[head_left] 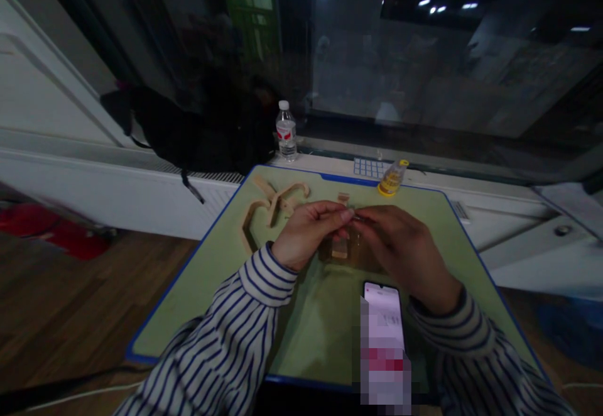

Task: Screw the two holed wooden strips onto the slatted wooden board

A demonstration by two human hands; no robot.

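My left hand [308, 230] and my right hand [402, 249] meet over the middle of a green mat [226, 278] with a blue border. Their fingertips pinch together on a small thin object I cannot make out. Just beneath the hands lies a small wooden piece [340, 249]. Curved wooden parts [271, 205] lie on the mat to the far left of my left hand. Another small wooden block [343, 198] sits beyond the hands. A lit phone [384, 312] lies on the mat near me, below my right wrist.
A yellow glue bottle [392, 178] lies at the mat's far edge beside a blue-gridded card [369, 167]. A water bottle [286, 131] and a black bag [198, 130] stand on the white sill by the dark window. Wooden floor lies to the left.
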